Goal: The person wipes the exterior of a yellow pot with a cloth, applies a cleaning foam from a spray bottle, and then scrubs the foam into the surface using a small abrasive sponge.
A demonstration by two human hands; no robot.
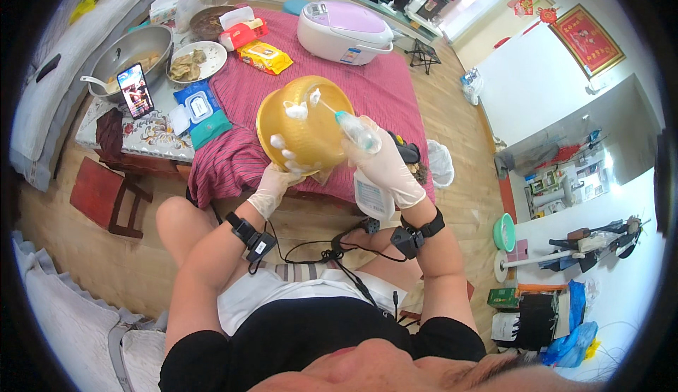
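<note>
A gold-coloured round pot with a hammered-looking surface (323,127) is tilted over the near edge of the table, its rim to the left. White foam blobs dot its outer side. My left hand (275,183), in a pale glove, grips its lower rim, with the fingers partly hidden beneath. In my gloved right hand (378,159) is a clear spray bottle with a green collar (357,130); its thin nozzle points at a foam blob on the pot. Below that hand a white translucent plastic bottle (373,196) with printed writing is visible, and whether the hand touches it I cannot tell.
On the pink striped tablecloth (381,85) stand a white and lilac rice cooker (344,32) and a yellow wipes pack (265,57). To the left are a plate of food (214,53), a large pan (153,37), a propped phone (135,91) and a blue wipes pack (201,108). A red stool (95,193) stands below.
</note>
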